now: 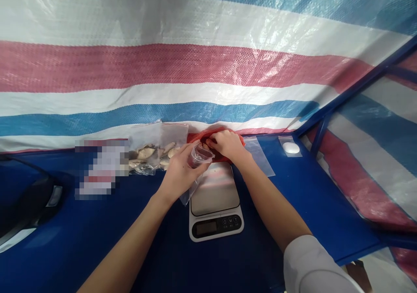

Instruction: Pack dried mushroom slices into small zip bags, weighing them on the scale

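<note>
My left hand [182,169] is closed around a clear plastic cup [201,154], tilted near the mouth of a red bag [215,133]. Reaching into that bag is my right hand [224,144], its fingers curled at the opening; what they hold, if anything, is hidden. Brownish pieces show dimly inside the bag. Just below both hands lies a white digital kitchen scale [216,197] with a bare metal plate and a dark display. A clear zip bag [192,193] hangs or lies under my left hand, partly covered by it.
Clear bags of dried pale slices [143,154] lie left of my hands. Right of the red bag are a flat zip bag [259,156] and a small bag with a white oval object [291,148]. A black bag [29,202] sits far left on the blue table [312,206]. Striped sheeting [163,67] rises behind.
</note>
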Available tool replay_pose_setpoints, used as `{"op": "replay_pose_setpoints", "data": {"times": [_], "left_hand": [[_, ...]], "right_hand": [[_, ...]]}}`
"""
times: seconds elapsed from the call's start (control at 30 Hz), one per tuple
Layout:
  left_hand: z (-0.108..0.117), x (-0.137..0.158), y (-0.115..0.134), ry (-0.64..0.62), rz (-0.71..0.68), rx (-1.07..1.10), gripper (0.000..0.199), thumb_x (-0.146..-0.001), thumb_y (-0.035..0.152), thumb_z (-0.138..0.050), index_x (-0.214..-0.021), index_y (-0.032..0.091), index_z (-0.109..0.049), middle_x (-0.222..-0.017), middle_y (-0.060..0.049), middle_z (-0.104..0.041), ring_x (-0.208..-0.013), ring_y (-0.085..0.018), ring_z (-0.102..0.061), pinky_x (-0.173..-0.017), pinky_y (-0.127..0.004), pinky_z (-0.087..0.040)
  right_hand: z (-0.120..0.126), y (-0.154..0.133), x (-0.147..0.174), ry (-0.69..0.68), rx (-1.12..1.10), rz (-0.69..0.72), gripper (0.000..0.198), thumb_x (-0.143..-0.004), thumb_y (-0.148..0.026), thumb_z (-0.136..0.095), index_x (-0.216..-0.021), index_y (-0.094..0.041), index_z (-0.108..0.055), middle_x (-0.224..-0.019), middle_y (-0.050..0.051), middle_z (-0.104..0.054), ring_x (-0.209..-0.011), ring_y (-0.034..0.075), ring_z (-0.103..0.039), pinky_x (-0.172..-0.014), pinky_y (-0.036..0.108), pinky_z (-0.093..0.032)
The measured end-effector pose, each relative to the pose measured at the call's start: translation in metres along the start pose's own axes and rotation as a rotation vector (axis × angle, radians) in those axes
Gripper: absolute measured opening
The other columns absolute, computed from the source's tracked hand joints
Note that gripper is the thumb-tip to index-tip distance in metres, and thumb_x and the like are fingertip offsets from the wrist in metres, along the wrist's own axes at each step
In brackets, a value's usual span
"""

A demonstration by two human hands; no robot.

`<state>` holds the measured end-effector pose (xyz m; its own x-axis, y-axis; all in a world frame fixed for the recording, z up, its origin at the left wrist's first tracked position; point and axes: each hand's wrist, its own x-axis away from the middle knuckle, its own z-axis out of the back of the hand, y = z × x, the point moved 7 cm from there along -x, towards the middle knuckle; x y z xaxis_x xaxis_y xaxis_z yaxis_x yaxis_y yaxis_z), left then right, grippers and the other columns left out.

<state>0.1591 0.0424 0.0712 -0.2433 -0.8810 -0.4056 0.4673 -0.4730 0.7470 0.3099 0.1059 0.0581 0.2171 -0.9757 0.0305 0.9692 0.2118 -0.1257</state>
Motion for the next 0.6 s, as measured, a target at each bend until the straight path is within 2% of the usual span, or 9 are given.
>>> {"op": "replay_pose_setpoints", "data": {"times": [0.17, 0.4, 0.6], "left_hand": [[0.0, -0.001, -0.002, -0.004, 0.014, 0.016, 0.051, -0.081, 0.04, -0.075, -0.127, 0.018, -0.066, -0.117, -0.009, -0.073, -0.104, -0.027, -0.071, -0.096, -0.043, -0.056], [0.0, 0.0, -0.001, -0.005, 0.023, 0.008, 0.049, -0.08, 0.04, -0.075, -0.125, 0.021, -0.067, -0.115, -0.008, -0.073, -0.102, -0.027, -0.071, -0.094, -0.043, -0.057], [-0.001, 0.001, -0.002, -0.002, 0.016, 0.011, 0.05, -0.081, 0.041, -0.075, -0.126, 0.02, -0.067, -0.118, -0.008, -0.073, -0.105, -0.027, -0.071, -0.096, -0.044, -0.056]], "right_hand": [[-0.008, -0.005, -0.005, -0.045, 0.016, 0.004, 0.038, -0.101, -0.041, -0.046, -0.095, -0.025, -0.08, -0.104, 0.009, -0.077, -0.097, 0.025, -0.07, -0.07, 0.031, -0.046], [-0.015, -0.003, -0.008, -0.019, -0.003, -0.001, 0.032, -0.099, -0.036, -0.049, -0.092, -0.024, -0.079, -0.102, 0.009, -0.078, -0.092, 0.025, -0.07, -0.066, 0.031, -0.045], [-0.016, 0.002, -0.004, 0.024, -0.028, 0.009, 0.035, -0.1, -0.04, -0.048, -0.095, -0.026, -0.079, -0.102, 0.008, -0.078, -0.091, 0.024, -0.069, -0.065, 0.031, -0.043]]}}
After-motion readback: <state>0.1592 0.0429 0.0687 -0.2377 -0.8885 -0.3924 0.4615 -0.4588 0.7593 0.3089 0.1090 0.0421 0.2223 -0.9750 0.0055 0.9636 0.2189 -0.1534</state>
